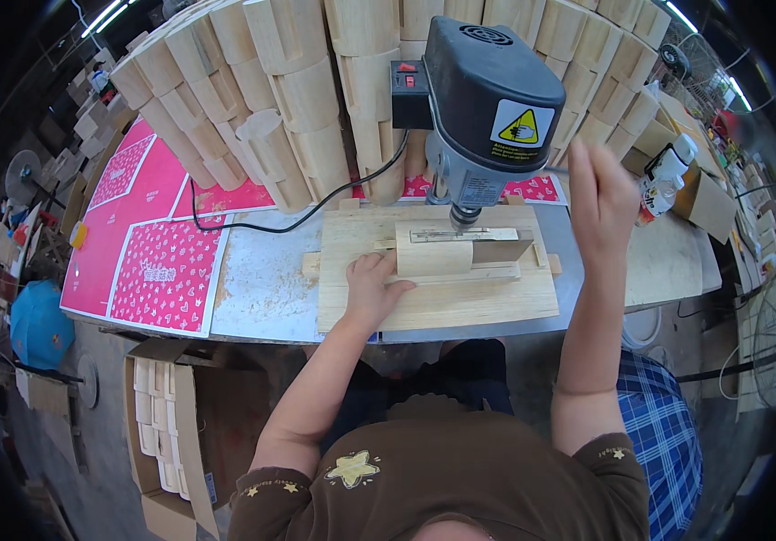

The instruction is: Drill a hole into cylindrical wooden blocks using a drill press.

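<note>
A dark-topped drill press [491, 90] stands over the bench, its chuck [464, 216] just above a wooden jig. Within the jig, fixed on a pale wooden board [451, 311], lies a pale wooden block [433, 259] with a curved face. My left hand [374, 288] holds the left end of this block, thumb along its near side and fingers behind. Raised at the right side of the machine, my right hand [602, 194] is closed around the end of its feed lever [557, 169]; the grip itself is mostly hidden by the fingers.
Tall stacks of wooden pieces [293, 90] line the back of the bench. A black cable [289, 225] loops across the left side. Pink printed sheets [167, 275] cover the bench's left end. Beside a cardboard box at right stands a white bottle [667, 167]. An open carton [188, 433] of wooden pieces sits below left.
</note>
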`<control>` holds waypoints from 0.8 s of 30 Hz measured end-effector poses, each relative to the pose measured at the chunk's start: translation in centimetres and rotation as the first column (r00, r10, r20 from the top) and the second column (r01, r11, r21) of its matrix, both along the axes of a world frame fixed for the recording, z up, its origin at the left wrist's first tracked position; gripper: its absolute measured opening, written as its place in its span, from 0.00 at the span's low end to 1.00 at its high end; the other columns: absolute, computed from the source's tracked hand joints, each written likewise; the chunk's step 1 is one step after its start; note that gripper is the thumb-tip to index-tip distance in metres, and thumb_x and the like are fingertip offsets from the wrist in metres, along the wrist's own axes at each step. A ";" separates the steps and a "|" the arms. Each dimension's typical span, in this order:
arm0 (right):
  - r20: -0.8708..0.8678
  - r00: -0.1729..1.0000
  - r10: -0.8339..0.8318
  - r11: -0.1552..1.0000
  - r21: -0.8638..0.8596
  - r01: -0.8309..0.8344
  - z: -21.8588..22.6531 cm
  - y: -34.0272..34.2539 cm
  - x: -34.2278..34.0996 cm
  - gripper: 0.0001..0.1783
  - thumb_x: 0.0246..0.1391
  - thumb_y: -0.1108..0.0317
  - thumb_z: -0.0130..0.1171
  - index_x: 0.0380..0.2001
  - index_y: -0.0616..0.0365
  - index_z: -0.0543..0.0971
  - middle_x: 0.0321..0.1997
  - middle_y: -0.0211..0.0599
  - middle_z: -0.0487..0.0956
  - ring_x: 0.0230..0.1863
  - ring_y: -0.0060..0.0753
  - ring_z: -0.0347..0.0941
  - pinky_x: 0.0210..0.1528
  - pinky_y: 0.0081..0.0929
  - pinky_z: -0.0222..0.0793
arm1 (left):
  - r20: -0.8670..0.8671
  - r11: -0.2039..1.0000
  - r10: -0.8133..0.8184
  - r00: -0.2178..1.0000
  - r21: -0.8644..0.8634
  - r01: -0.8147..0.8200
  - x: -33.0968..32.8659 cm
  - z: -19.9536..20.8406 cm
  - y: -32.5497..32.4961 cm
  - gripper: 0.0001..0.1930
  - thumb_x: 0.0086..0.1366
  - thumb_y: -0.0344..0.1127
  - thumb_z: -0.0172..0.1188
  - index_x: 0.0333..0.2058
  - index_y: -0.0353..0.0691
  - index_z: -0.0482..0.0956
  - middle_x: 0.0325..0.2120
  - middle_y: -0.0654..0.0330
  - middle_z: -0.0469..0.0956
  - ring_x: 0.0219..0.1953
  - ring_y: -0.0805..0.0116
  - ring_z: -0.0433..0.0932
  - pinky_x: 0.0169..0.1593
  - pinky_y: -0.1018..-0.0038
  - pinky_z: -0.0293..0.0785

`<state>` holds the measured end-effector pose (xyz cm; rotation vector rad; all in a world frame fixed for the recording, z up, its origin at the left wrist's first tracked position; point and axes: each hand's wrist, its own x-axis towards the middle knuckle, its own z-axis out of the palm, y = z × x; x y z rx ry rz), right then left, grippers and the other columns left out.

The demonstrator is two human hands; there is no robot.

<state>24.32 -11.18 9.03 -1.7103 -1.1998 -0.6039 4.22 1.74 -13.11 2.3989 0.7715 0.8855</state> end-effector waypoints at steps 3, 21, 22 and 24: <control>-0.016 0.996 0.084 0.994 0.069 -0.083 -5.1 -1.5 -1.5 0.04 0.52 0.72 0.55 0.26 0.61 0.76 0.17 0.40 0.70 0.19 0.37 0.68 0.23 0.27 0.61 | -0.012 1.000 0.023 1.000 -0.009 -0.023 -0.9 0.1 0.2 0.29 0.41 0.40 0.69 0.45 0.41 0.75 0.28 0.62 0.71 0.38 0.60 0.68 0.47 0.64 0.57; -0.106 0.986 0.129 0.985 0.132 -0.114 -0.1 2.4 2.6 0.11 0.54 0.65 0.53 0.25 0.61 0.74 0.18 0.44 0.71 0.21 0.42 0.69 0.27 0.29 0.63 | 0.009 0.999 0.027 1.000 0.044 -0.028 1.2 -0.4 -0.6 0.24 0.42 0.43 0.68 0.40 0.45 0.78 0.28 0.62 0.71 0.38 0.61 0.68 0.48 0.64 0.55; -0.142 0.986 0.087 0.994 0.082 -0.076 1.6 4.2 3.5 0.13 0.55 0.61 0.51 0.26 0.61 0.74 0.19 0.45 0.72 0.23 0.43 0.70 0.28 0.30 0.64 | 0.013 0.998 0.022 1.000 0.066 -0.023 1.8 -0.1 -0.8 0.24 0.42 0.43 0.68 0.41 0.45 0.78 0.29 0.62 0.72 0.39 0.60 0.68 0.48 0.63 0.55; -0.137 0.990 -0.012 0.999 -0.033 0.007 1.8 8.5 8.1 0.18 0.55 0.55 0.49 0.26 0.61 0.74 0.20 0.48 0.72 0.27 0.45 0.72 0.31 0.30 0.64 | 0.050 0.998 0.014 0.999 0.062 -0.017 3.8 -0.1 -1.5 0.24 0.42 0.43 0.68 0.40 0.45 0.78 0.30 0.62 0.72 0.40 0.60 0.69 0.48 0.63 0.55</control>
